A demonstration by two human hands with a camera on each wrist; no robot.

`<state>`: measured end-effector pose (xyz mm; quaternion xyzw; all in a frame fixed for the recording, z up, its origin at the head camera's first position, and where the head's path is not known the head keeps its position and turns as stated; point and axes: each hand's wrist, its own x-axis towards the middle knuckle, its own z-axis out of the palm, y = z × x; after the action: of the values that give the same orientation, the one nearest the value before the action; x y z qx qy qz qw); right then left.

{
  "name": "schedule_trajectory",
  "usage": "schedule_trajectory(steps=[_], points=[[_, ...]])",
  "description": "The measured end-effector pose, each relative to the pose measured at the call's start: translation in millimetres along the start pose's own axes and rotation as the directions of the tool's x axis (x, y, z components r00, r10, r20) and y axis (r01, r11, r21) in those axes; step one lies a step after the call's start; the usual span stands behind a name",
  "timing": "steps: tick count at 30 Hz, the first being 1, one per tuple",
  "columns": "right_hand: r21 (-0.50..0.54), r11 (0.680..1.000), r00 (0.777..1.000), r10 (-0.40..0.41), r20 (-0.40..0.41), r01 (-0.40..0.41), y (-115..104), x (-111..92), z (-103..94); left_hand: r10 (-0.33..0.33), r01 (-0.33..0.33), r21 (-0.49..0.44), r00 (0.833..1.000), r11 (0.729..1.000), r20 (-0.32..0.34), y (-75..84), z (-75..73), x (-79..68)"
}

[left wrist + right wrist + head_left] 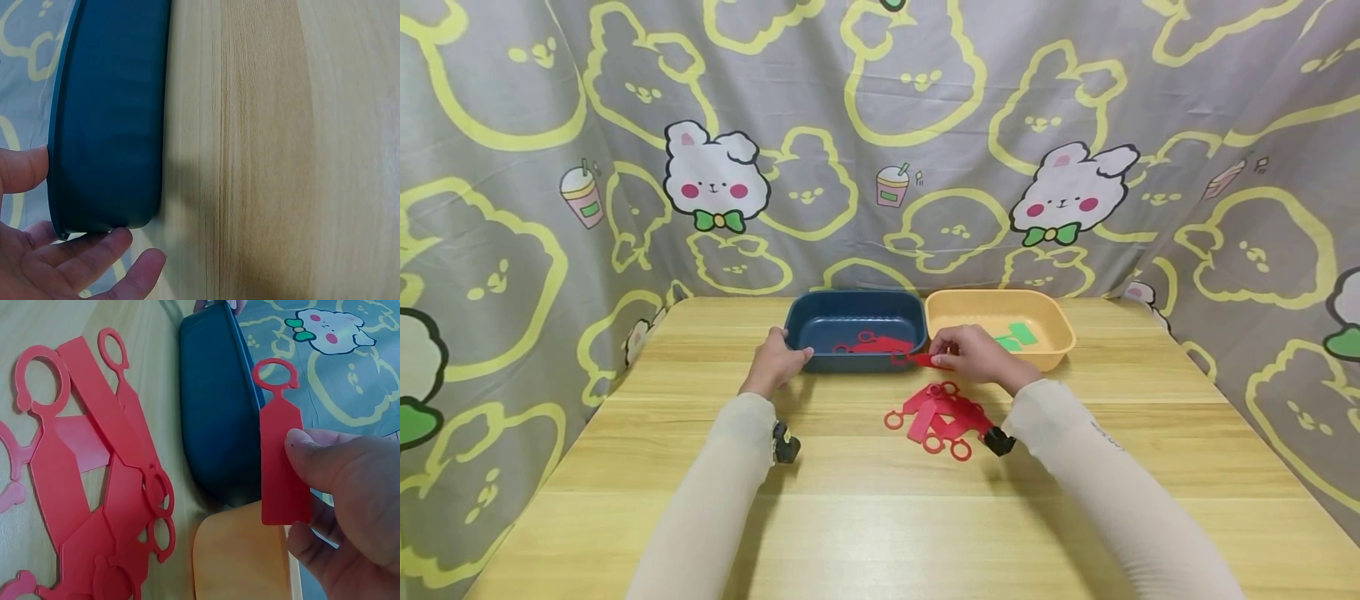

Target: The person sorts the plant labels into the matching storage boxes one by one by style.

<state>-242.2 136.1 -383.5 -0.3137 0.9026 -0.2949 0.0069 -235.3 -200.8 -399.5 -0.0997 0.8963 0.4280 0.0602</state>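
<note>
Between thumb and fingers, my right hand pinches a red plastic tag with a ring at one end. It holds the tag at the near right corner of the dark blue bin, where the yellow bin adjoins. My left hand grips the blue bin at its left front corner, thumb at the rim and fingers along the end wall. Several red ring tags lie inside the blue bin. On the table just below my right hand is a loose pile of red ring tags.
The yellow bin stands right beside the blue one, with green tags inside. Both sit at the back of the wooden table, close to a patterned curtain. Black wrist cameras hang below both sleeves.
</note>
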Motion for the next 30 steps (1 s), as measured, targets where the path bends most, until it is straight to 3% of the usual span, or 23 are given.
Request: schedule_trajectory(steps=[8,30], points=[[0.018,0.998,0.998,0.061,-0.022,-0.060,-1.1,5.2,-1.5,0.001,-0.001,-0.002,1.000,1.000,0.005,-0.4,-0.1,0.1],[0.018,0.998,0.995,0.069,-0.073,-0.068,-3.1,17.6,1.0,-0.001,0.001,-0.004,1.000,1.000,0.016,-2.0,-0.5,1.5]])
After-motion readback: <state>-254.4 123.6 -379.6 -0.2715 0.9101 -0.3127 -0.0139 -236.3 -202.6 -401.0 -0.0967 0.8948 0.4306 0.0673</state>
